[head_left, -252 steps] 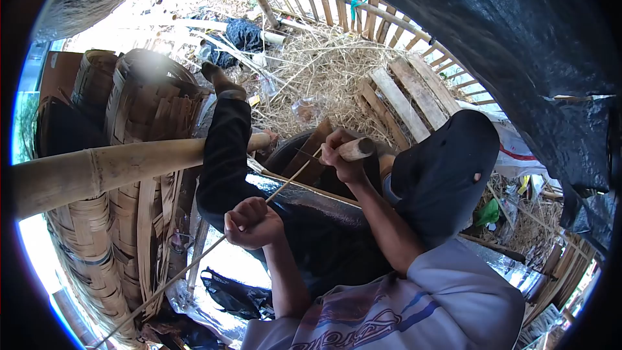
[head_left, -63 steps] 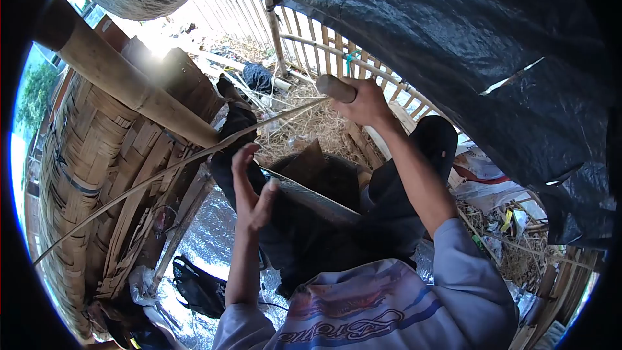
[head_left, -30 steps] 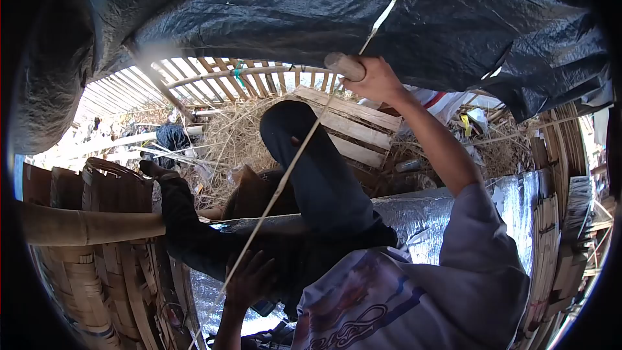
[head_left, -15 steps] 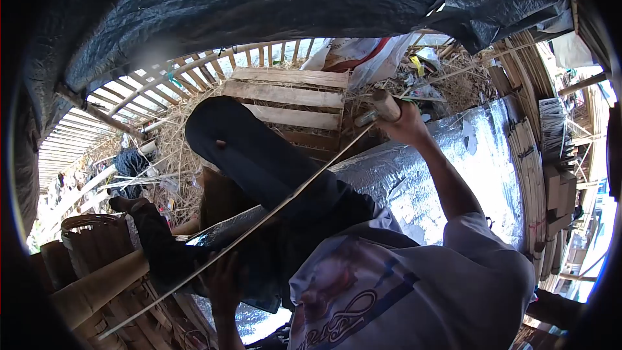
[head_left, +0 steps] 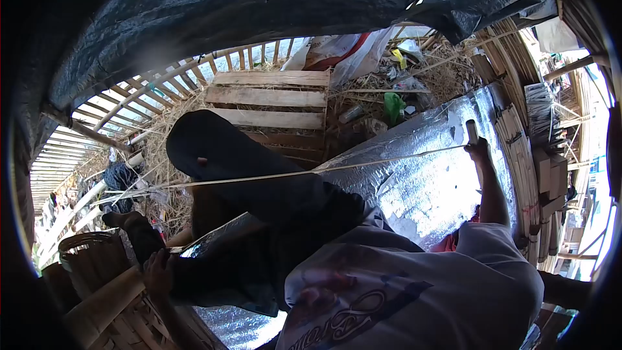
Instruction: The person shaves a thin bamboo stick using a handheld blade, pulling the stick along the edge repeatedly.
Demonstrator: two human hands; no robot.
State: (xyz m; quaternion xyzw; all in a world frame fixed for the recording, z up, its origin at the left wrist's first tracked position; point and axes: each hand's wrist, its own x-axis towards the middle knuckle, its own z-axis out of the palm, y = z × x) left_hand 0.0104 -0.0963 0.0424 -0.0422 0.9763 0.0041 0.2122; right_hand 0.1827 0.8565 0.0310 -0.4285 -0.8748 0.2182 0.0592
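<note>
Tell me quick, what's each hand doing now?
Left hand: too dim to tell open or closed.
Right hand: closed around a short handle, thin strip reaching it.

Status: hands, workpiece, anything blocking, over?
Right hand gripping short brown wooden cylinder. Left hand near black-trousered left leg, grip unclear. Long, thin, pale woody strip runs from right hand across black-trousered right leg.

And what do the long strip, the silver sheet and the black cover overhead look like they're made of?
Long strip: probably bamboo or cane, judging by its pale, slender length; finish unclear. Silver sheet: likely foil-faced, shiny, with bright glare and worn patches. Black cover: probably plastic tarpaulin, glossy and wrinkled.
</note>
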